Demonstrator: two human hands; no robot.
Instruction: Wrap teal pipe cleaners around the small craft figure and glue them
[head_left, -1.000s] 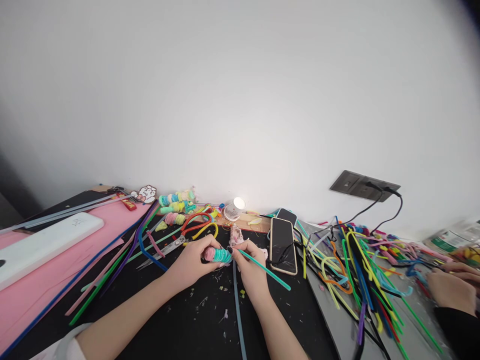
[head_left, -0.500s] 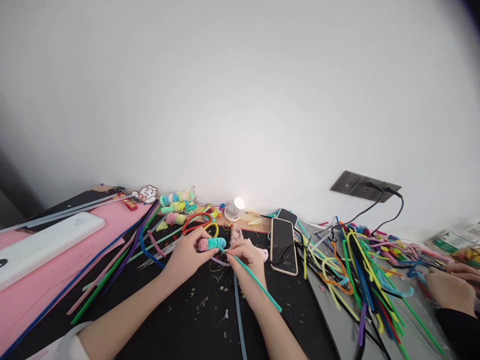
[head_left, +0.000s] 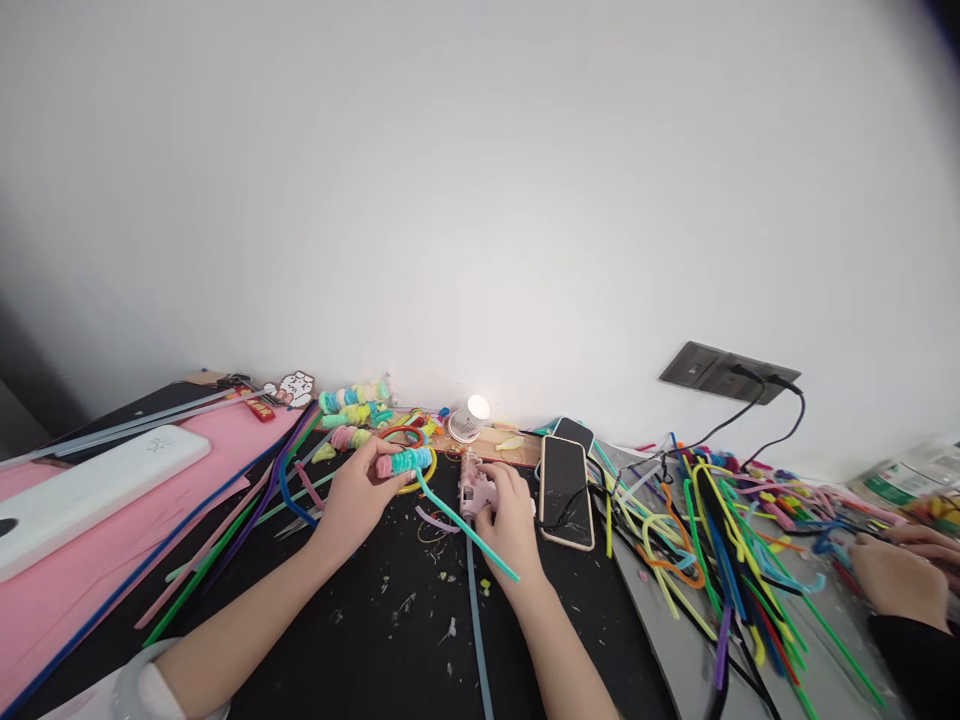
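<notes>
Pinched in my left hand (head_left: pixel 358 495) is a pipe-cleaner coil (head_left: pixel 407 461), pink at the left end and turquoise toward the right. From the coil a loose turquoise pipe-cleaner tail (head_left: pixel 469 530) slants down in front of my right wrist. My right hand (head_left: pixel 511 515) has its fingers closed round a pale pink glue gun (head_left: pixel 474 493), which lies on the black table; the palm hides part of it. A long grey-blue stick (head_left: pixel 477 630) stretches from behind the glue gun toward the near edge.
Left lie pink sheets (head_left: pixel 225 460), a white power bank (head_left: pixel 105 495) and finished-looking coils (head_left: pixel 352 397). A paper cup (head_left: pixel 470 418) stands by the wall. Right are a phone (head_left: pixel 566 493), cables, a pipe-cleaner heap (head_left: pixel 720 540) and another person's hand (head_left: pixel 896 580).
My right hand has let go of the turquoise pipe cleaner and taken hold of the glue gun. My left hand has moved slightly left and up with the coil.
</notes>
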